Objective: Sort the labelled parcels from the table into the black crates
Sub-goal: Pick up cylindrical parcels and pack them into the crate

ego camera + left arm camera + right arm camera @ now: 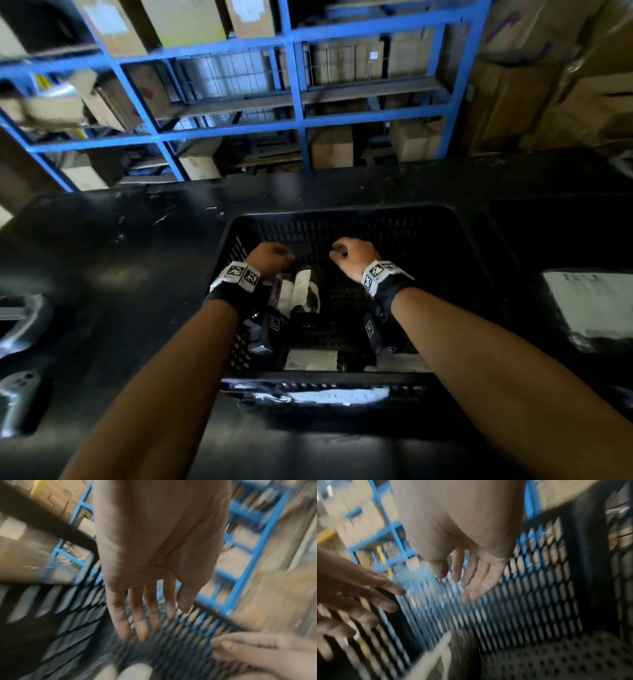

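A black slotted crate [342, 212] stands on the black table [120, 274], and both my hands are inside it. Black parcels with white labels [301, 291] lie on its floor, one label [311, 359] near the front wall. My left hand [270, 257] hovers over the left parcels; the left wrist view shows this left hand [145, 615] with straight, empty fingers before the crate wall [68, 615]. My right hand [352, 255] hangs beside it, and in the right wrist view the right hand [467, 577] is relaxed and holds nothing. A blurred parcel label [433, 655] lies below.
Another labelled parcel [589, 305] lies on the table at the right, and one [322, 395] shows at the crate's near wall. Grey objects [20, 325] sit at the table's left edge. Blue shelving [294, 85] with cardboard boxes stands behind the table.
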